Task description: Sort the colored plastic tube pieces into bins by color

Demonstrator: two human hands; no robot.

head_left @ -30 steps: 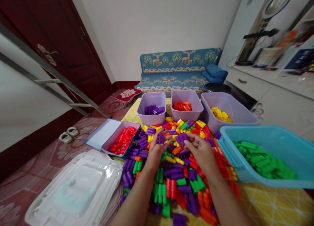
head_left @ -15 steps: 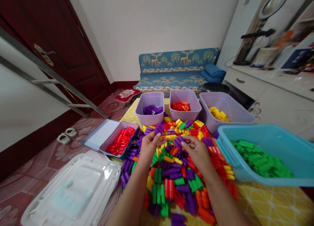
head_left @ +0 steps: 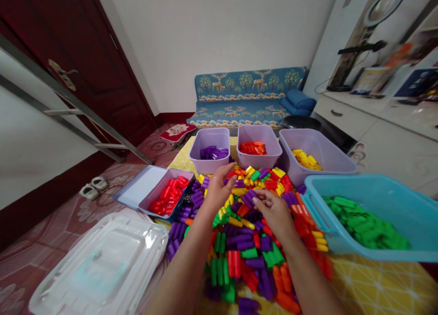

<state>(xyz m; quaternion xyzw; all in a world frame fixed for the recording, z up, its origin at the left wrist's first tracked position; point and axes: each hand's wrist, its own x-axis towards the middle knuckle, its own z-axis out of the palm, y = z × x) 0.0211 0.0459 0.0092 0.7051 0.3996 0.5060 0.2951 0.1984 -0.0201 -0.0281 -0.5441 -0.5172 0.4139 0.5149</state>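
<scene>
My left hand (head_left: 221, 187) is over the far part of a pile of coloured plastic building blocks (head_left: 236, 237), just in front of the lilac bin of purple blocks (head_left: 209, 165). Its fingers are stretched out and apart, and no block shows in them. Between the thumb and fingers of my right hand (head_left: 272, 207) is a purple block (head_left: 249, 198), held low over the middle of the pile. Purple, green, red, orange and yellow blocks lie mixed around both hands.
Behind the pile stand a lilac bin of orange blocks (head_left: 258, 161) and a lilac bin of yellow blocks (head_left: 297, 171). A turquoise tub (head_left: 342, 180) with green blocks is at right. At left are an open case (head_left: 137, 187) with red blocks and a white lid (head_left: 102, 260).
My left hand has opened and reached slightly forward toward the purple bin; the purple block it held no longer shows in it. My right hand stays nearly still with its purple block.
</scene>
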